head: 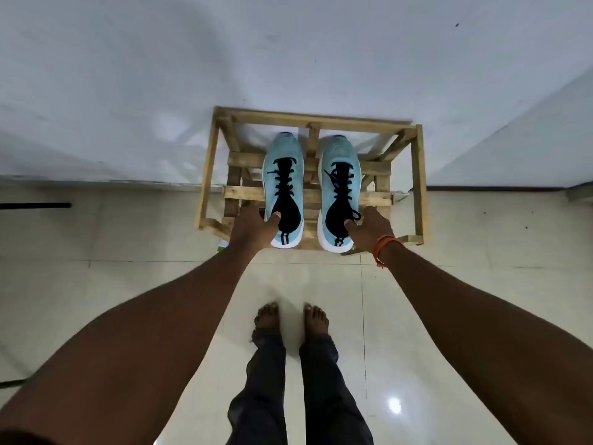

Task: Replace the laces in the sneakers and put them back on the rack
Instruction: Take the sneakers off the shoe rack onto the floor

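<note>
Two light blue sneakers with black laces and white soles stand side by side, toes toward the wall, on the top slats of a wooden rack. My left hand grips the left sneaker at its collar, thumb hooked inside the opening. On the other side, my right hand holds the right sneaker the same way, thumb inside the collar. An orange thread band sits on my right wrist. Black laces run through the eyelets of both shoes.
The rack stands against a white wall on a glossy cream tiled floor. My bare feet stand on the tiles just in front of it. A dark bar lies at the far left along the wall base.
</note>
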